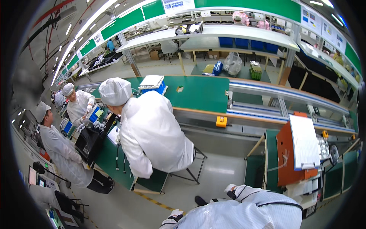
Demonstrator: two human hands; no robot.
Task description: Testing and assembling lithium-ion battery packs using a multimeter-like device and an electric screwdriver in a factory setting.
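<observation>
My left hand (pixel 176 213) is low in the head view, above the grey floor near a yellow-and-black floor stripe (pixel 158 202). It looks white-gloved, with a dark band at the wrist. My right hand (pixel 230 187), also pale and gloved, hangs in front of my body. Nearest to it is a green-topped wheel-less stand (pixel 271 162) on the right. Both hands are too small for their fingers to be made out, and I see nothing held in either. On that stand, an orange box (pixel 284 152) has a white clipboard sheet (pixel 304 142) leaning against it.
A person in a white coat (pixel 152 129) sits on a stool just ahead. Beyond runs a green-topped conveyor bench (pixel 202 93) bearing a blue-and-white battery-like block (pixel 152 84). Two more people (pixel 57 141) stand at the left by a black bin (pixel 89 143). A yellow box (pixel 221 121) hangs on the bench's edge.
</observation>
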